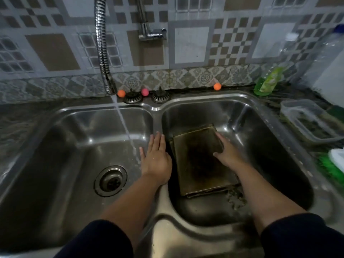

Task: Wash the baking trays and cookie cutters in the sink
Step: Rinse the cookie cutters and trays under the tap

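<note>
while two hands (156,161) (228,152) reach, two stacked baking trays (202,164) lie in the sink (270,138).

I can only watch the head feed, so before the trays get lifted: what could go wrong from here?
1. The water stream falls into the left basin, while the stacked baking trays sit in the right basin; lifting them across the divider may knock it.
2. The right hand rests on the top tray only; wet, the lower trays could slide off.
3. The left hand lies flat on the divider, gripping nothing.
</note>
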### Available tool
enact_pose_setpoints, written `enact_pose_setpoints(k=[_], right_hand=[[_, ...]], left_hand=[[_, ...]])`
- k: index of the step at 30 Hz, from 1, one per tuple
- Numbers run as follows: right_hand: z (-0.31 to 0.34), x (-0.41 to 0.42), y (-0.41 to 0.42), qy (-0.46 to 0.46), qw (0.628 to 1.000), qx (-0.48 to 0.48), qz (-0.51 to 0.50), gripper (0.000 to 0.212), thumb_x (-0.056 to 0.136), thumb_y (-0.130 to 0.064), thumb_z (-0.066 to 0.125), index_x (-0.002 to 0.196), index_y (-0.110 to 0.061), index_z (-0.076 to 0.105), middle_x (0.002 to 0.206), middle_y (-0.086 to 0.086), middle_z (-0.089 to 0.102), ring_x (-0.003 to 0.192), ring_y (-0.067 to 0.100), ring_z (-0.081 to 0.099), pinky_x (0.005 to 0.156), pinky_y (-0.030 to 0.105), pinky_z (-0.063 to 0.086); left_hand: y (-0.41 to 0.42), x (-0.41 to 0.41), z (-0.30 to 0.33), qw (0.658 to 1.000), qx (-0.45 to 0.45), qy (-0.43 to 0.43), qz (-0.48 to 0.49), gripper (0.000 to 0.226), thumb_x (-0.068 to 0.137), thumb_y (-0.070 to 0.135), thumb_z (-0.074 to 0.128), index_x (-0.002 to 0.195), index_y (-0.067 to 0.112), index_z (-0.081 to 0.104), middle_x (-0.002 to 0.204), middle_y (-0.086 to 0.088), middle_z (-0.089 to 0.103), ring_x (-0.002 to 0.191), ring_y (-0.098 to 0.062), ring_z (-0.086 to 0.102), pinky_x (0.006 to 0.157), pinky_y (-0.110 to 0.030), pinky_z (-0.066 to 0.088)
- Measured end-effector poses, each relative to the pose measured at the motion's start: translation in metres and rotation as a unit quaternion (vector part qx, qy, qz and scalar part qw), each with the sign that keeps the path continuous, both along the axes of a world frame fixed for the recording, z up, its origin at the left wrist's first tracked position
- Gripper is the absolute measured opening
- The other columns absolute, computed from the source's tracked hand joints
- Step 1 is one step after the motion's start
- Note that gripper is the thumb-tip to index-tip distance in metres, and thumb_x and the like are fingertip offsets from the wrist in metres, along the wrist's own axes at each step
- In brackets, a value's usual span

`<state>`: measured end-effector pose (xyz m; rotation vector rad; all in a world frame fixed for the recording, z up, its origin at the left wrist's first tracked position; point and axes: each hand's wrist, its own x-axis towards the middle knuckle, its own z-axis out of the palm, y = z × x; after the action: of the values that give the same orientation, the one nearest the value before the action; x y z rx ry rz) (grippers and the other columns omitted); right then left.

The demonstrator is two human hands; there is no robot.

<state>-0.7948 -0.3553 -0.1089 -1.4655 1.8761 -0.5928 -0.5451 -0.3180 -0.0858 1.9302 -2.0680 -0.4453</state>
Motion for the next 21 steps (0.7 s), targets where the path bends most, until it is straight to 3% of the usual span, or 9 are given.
enact_pose_setpoints(k=[3, 6, 10, 16, 19, 21], right_hand=[[-0.011, 0.005, 0.005, 0.039, 0.999, 0.030, 0.004, 0.067, 0.090, -0.014, 0.061, 0.145, -0.036, 0.031, 0.149, 0.006, 0.035, 0.127, 0.025, 0.044, 0.090, 0.027, 0.041], [-0.015, 0.012, 0.009, 0.064, 0.997, 0.045, -0.006, 0.060, 0.091, -0.018, 0.059, 0.144, -0.035, 0.035, 0.147, 0.006, 0.039, 0.127, 0.027, 0.044, 0.099, 0.036, 0.044], [-0.008, 0.025, 0.013, 0.136, 0.989, 0.054, -0.004, 0.056, 0.092, -0.029, 0.057, 0.143, -0.037, 0.035, 0.147, 0.004, 0.040, 0.138, 0.031, 0.023, 0.106, 0.041, 0.033], [0.026, 0.063, 0.012, 0.099, 0.994, 0.004, 0.054, 0.046, 0.093, -0.035, 0.054, 0.137, -0.039, 0.043, 0.147, 0.000, 0.039, 0.138, 0.027, 0.025, 0.110, 0.042, 0.030], [0.053, 0.091, 0.008, 0.097, 0.991, -0.043, 0.081, 0.042, 0.093, -0.034, 0.054, 0.134, -0.036, 0.048, 0.145, -0.001, 0.043, 0.136, 0.025, 0.030, 0.109, 0.038, 0.029], [0.073, 0.108, 0.003, 0.104, 0.988, -0.069, 0.093, 0.039, 0.094, -0.032, 0.054, 0.133, -0.034, 0.050, 0.142, 0.001, 0.046, 0.133, 0.025, 0.033, 0.109, 0.035, 0.028]], left_hand=[[-0.001, 0.001, -0.002, 1.000, -0.008, -0.001, 0.004, 0.060, 0.101, 0.027, 0.029, 0.154, 0.021, 0.000, 0.161, 0.007, -0.012, 0.146, -0.010, -0.017, 0.118, -0.048, -0.008], [-0.002, 0.001, -0.004, 1.000, -0.009, -0.001, 0.000, 0.061, 0.101, 0.028, 0.028, 0.154, 0.021, -0.001, 0.160, 0.007, -0.012, 0.145, -0.010, -0.017, 0.118, -0.048, -0.008], [-0.004, 0.000, -0.005, 1.000, -0.006, 0.003, 0.005, 0.061, 0.100, 0.027, 0.028, 0.153, 0.021, -0.001, 0.160, 0.007, -0.013, 0.145, -0.010, -0.017, 0.117, -0.046, -0.010], [0.004, 0.007, -0.002, 0.996, 0.000, 0.084, -0.020, 0.059, 0.101, 0.031, 0.030, 0.154, 0.023, 0.005, 0.161, 0.010, -0.006, 0.146, -0.007, -0.013, 0.116, -0.040, -0.010], [0.009, 0.020, 0.005, 0.986, -0.042, 0.162, -0.007, 0.047, 0.102, 0.028, 0.034, 0.149, 0.019, 0.032, 0.157, 0.004, 0.026, 0.147, -0.013, 0.015, 0.120, -0.039, 0.013], [0.010, 0.037, 0.016, 0.968, -0.080, 0.235, 0.024, 0.036, 0.100, 0.016, 0.042, 0.134, 0.011, 0.053, 0.139, -0.006, 0.053, 0.131, -0.022, 0.045, 0.108, -0.025, 0.032]])
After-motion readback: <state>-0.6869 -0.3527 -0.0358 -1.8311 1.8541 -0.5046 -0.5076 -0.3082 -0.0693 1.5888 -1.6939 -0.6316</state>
